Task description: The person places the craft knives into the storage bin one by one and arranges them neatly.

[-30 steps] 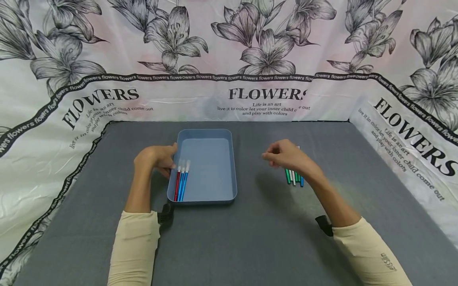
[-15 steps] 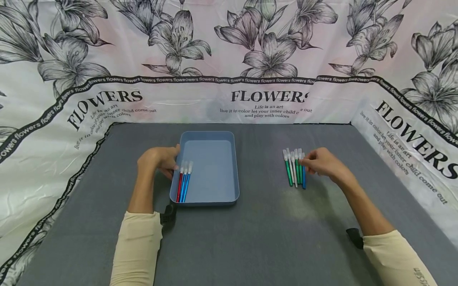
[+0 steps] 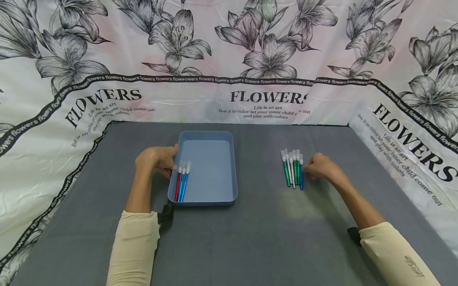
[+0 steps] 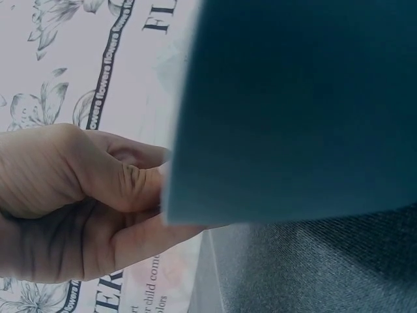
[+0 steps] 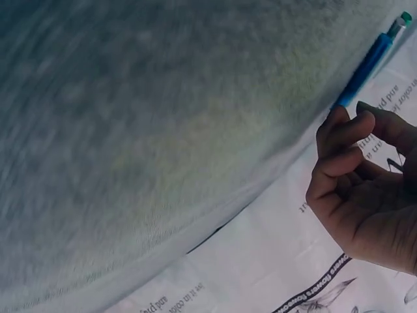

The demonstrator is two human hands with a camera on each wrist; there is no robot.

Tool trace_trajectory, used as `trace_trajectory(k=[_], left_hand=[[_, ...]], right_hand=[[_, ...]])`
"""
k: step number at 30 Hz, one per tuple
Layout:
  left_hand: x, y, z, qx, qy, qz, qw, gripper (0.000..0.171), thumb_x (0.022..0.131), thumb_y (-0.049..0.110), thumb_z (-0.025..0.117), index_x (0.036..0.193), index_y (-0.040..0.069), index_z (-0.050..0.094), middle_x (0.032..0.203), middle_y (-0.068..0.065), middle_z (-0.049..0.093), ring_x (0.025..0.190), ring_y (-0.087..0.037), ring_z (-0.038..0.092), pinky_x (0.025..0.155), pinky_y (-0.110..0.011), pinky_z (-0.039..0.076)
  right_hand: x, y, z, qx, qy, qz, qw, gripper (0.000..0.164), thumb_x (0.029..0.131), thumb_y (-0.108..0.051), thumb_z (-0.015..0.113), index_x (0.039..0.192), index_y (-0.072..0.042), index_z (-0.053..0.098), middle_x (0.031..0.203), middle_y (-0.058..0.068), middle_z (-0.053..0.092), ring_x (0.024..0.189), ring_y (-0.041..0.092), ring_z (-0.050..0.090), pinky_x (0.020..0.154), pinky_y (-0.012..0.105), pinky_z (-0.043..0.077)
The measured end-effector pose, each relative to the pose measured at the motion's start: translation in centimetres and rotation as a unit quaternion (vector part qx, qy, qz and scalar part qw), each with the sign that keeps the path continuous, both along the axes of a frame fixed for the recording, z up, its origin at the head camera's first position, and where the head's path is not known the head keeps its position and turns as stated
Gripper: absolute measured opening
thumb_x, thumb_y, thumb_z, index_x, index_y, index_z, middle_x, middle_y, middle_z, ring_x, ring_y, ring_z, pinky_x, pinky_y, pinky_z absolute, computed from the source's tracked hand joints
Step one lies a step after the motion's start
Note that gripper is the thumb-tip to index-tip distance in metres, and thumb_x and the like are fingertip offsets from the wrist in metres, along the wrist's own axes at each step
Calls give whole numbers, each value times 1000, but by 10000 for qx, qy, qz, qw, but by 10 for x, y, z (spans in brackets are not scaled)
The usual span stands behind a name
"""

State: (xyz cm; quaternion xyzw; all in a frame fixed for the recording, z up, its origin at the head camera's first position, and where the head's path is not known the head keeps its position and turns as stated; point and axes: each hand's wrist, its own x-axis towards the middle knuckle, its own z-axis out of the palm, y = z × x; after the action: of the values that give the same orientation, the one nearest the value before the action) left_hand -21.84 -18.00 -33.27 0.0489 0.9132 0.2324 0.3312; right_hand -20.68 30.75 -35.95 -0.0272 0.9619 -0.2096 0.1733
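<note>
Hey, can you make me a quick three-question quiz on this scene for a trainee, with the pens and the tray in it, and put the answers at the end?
1. How many pens lie in the tray?
2. Fill in: in the head view, the left hand touches the tray's ___ side.
3. Which colour is the outside pen nearest the right hand? A red, B blue, C green.

Key: 1. three; 2. left; 3. B.

Blue tray [image 3: 212, 171], red, blue, green pens [image 3: 287, 175], grey tabletop [image 3: 257, 238], white sheet [image 3: 193, 103], black flowers [image 3: 269, 59]
</note>
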Motion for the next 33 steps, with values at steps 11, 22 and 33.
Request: trace_trajectory(k=[11,22,33], left_hand=[[-3,5,2,-98,-33,51,9999,84,110,5,47,166,6,-16,162,-36,31,77,-14,80,132,-59,17],[-1,4,1,88,-75,138,9998,85,109,3,48,166,6,-15,169,-37,2,82,-18,80,129,-55,27],[0,1,1,177,-73,152,9997,85,109,2,48,165,4,-16,167,-39,14,82,-18,80,115,-49,50]], right_hand=[[-2,-4,0,181,-27,-105,9998,46,97,-14,56,52,-15,51,51,-2,53,50,12,42,54,28,39],[-1,-5,0,279,-53,-86,9996,45,97,-17,60,52,-13,54,49,-2,51,49,12,43,54,28,38],[-2,0,-6,-42,-157,-136,9998,43,96,-20,66,55,-9,61,49,-4,52,47,8,39,51,26,37]])
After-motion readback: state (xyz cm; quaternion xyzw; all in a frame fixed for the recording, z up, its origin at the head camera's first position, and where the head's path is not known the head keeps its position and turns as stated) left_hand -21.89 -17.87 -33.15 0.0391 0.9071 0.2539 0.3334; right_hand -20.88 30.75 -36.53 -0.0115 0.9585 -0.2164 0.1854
